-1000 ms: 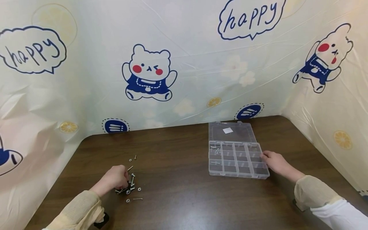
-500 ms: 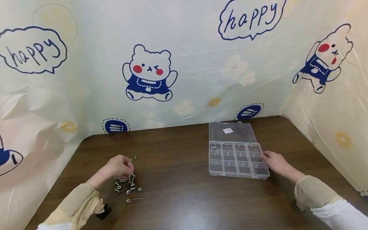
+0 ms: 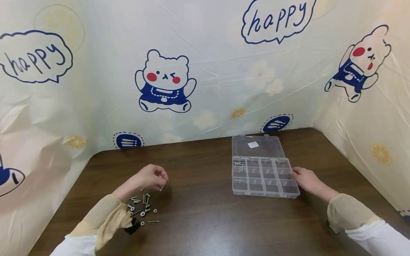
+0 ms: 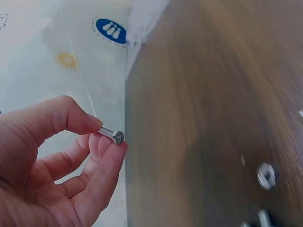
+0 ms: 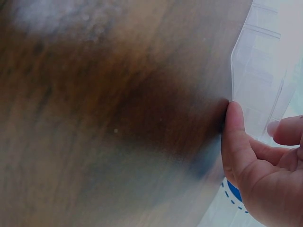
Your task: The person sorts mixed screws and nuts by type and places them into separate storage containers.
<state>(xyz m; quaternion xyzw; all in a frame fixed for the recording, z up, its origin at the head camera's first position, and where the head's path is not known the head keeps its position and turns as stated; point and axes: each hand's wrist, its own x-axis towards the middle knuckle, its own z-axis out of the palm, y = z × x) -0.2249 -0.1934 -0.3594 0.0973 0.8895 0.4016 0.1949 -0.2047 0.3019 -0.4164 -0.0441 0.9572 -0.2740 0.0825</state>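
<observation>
My left hand (image 3: pixel 148 178) pinches a small metal screw (image 4: pixel 111 135) between thumb and fingertips, its head pointing outward in the left wrist view. The hand is raised just beyond a loose scatter of screws and nuts (image 3: pixel 145 200) on the table's left side. On the right stands a clear plastic compartment box (image 3: pixel 266 195), its lid laid back. Several screws (image 3: pixel 240 166) lie in its back left compartment, and another is in the front left one. My right hand (image 3: pixel 310 182) grips the box's right edge, thumb and fingers on either side of the wall.
A brown wooden table (image 3: pixel 198 220) carries everything. Behind it and along both sides hangs a pale printed curtain (image 3: pixel 211 71). The box's transparent lid (image 3: pixel 266 147) lies toward the back edge. A nut (image 3: pixel 142 223) and a screw (image 3: pixel 153 221) lie nearer the front.
My left hand has come out of the scattered hardware, moving away and to the right, and now shows a screw in its fingertips. The right hand stays at the box.
</observation>
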